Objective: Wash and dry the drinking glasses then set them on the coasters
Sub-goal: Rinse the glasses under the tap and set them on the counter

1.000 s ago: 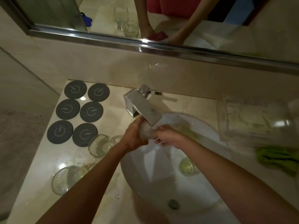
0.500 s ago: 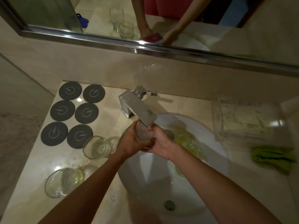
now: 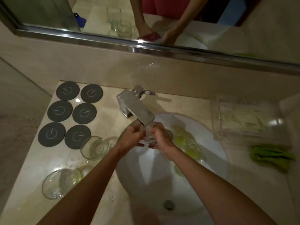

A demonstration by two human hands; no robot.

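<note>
Glass (image 3: 149,135) right under the faucet spout (image 3: 142,115), over the sink (image 3: 211,143), gripped between both hands: left hand (image 3: 132,138) curled round one side, right hand (image 3: 162,138) round the other. Off to the left, two more glasses (image 3: 94,147) on the counter, six coasters (image 3: 73,111) beyond.

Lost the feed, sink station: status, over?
Both hands, left and right, grip glass under faucet. Six coasters bare. Nothing in the way.
</note>
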